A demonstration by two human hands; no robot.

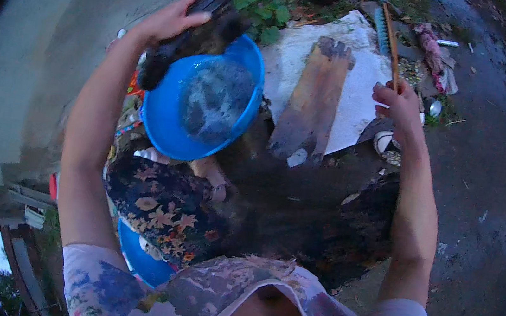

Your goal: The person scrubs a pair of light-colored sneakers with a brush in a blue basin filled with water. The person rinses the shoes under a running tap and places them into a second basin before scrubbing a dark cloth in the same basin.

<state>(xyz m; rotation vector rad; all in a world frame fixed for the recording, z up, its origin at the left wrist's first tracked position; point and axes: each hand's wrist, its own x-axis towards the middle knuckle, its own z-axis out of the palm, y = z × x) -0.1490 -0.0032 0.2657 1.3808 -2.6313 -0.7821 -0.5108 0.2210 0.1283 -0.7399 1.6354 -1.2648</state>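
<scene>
Up at the left, my left hand (172, 19) is closed on a bulky, blackish object (202, 33), held tilted above the far rim of a blue basin (155, 116). Its kind is too dark to make out. Greyish, foamy water (219, 99) lies in the basin, which stands tilted. On the right, my right hand (401, 107) grips the lower end of a long wooden-handled brush (394, 45). The brush points away from me, its pale blue bristles facing left. Brush and dark object are well apart.
Between my hands a worn wooden board (315, 96) rests on a white sheet (360, 95). A pinkish cloth (435, 57) and a sandal (387, 147) lie at the right. Leafy plants (263, 9) grow beyond the basin; another blue basin (141, 258) sits at lower left.
</scene>
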